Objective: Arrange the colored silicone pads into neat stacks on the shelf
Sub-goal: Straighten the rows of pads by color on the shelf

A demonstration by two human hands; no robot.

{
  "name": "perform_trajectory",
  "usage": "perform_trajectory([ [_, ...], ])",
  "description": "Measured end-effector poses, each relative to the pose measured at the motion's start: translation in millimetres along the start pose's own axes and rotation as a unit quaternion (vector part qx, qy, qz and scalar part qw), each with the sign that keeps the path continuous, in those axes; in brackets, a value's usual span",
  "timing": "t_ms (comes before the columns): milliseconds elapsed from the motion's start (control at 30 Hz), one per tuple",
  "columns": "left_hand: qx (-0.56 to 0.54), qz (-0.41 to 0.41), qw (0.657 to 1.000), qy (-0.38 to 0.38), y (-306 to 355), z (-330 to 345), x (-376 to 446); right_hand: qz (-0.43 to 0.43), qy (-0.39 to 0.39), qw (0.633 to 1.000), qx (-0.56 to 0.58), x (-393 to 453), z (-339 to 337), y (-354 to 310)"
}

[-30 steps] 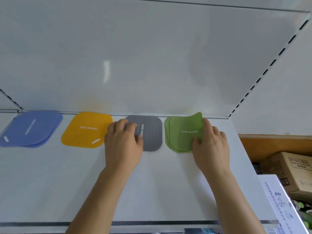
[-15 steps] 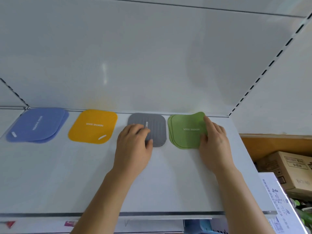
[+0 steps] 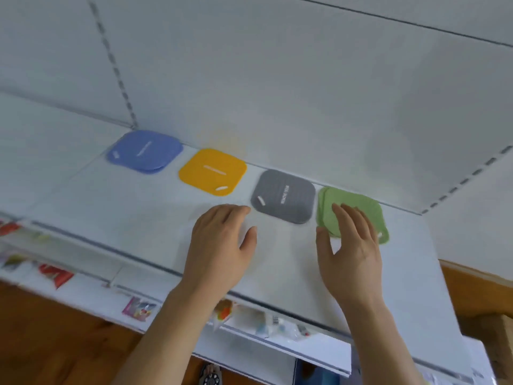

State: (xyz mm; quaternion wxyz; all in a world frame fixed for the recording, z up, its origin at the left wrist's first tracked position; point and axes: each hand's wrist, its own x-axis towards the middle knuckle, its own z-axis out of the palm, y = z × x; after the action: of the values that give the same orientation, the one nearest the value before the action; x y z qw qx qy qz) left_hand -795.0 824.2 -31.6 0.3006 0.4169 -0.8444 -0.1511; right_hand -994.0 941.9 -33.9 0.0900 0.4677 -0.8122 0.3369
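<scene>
On the shelf (image 3: pixel 138 223), green pads (image 3: pixel 358 207) lie fanned under the spread right grip (image 3: pixel 352 245).

Along the white shelf (image 3: pixel 138 232), from upper left toward the right of the frame: a blue pad stack (image 3: pixel 145 151), a yellow pad (image 3: pixel 212 171), a grey ribbed pad (image 3: pixel 284 195) with white lettering, and a light green pad stack (image 3: pixel 352 209). Lower left shows brown wood flooring (image 3: pixel 55 337).

A white metal shelf (image 3: pixel 133 218) backs onto white panels with slotted uprights (image 3: pixel 115 65). Below it, a lower shelf (image 3: pixel 277 337) holds blurred packaged goods above a brown wooden floor (image 3: pixel 55 343).
</scene>
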Motion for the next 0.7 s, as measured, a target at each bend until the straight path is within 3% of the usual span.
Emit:
perform_trajectory([
  [167,0.036,-0.106,0.991,0.068,-8.4,-46.5,-74.3,-0.118,-0.108,0.982,0.105,-15.7,4.9,-39.6],
  [367,0.081,-0.275,0.955,0.07,-4.2,-81.5,-209.2,-0.242,-0.176,0.921,0.249,-71.8,8.8,-77.3],
  [467,0.104,-0.372,0.92,0.071,-1.1,-96.3,-266.3,-0.294,-0.236,0.879,0.293,-105.7,13.1,-109.5],
  [700,0.129,-0.532,0.836,0.043,-21.7,-139.5,-379.0,-0.41,-0.468,0.777,0.1,-179.6,52.7,-177.8],
])
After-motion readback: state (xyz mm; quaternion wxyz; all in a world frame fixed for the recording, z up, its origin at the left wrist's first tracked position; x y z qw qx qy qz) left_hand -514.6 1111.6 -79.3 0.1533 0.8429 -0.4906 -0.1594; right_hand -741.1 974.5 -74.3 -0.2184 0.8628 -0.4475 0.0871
